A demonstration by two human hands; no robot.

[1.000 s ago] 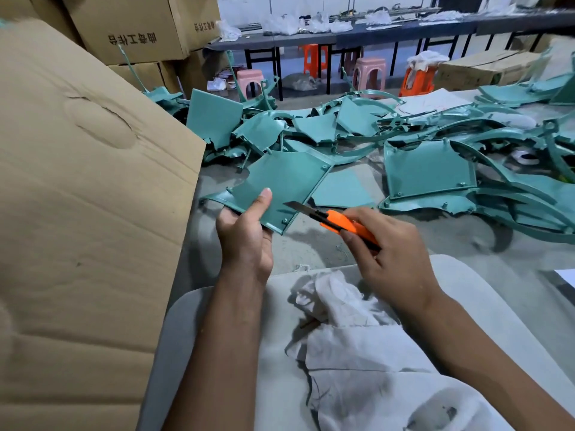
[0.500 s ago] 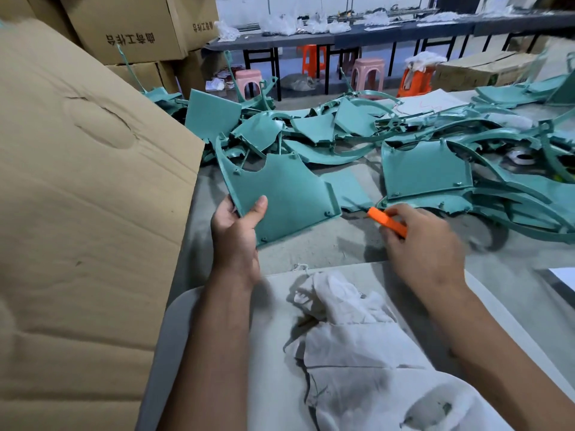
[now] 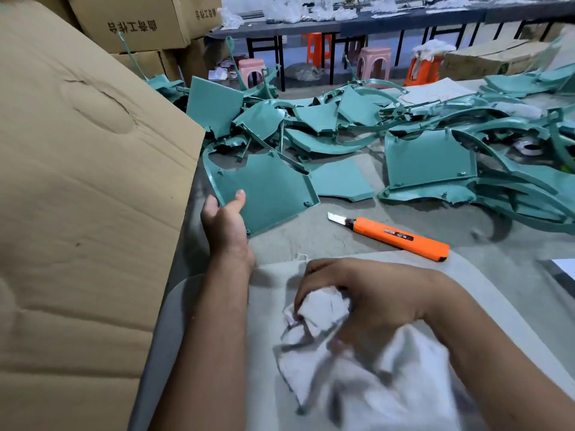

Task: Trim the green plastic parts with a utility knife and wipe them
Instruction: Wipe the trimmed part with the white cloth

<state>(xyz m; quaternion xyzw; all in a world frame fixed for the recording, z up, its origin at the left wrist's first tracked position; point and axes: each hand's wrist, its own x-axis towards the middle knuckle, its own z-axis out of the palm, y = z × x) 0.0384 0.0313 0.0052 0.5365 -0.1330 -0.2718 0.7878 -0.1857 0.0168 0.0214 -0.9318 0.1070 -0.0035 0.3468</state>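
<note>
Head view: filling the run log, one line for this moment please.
phase: wipe prep | left hand: holds green panel | right hand: grabs white rag | utility knife: on table, blade out

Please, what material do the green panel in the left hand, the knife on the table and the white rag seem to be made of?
Green panel: moulded plastic, matte, with raised rim and screw bosses.
Utility knife: glossy orange casing, probably plastic; the bright snap-off blade looks like metal.
White rag: soft fabric, perhaps cotton, crumpled into folds in the right hand.

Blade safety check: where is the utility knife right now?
The utility knife lies loose on the grey table, right of the green part in the left hand, beyond the right hand grabbing the white cloth.
</note>
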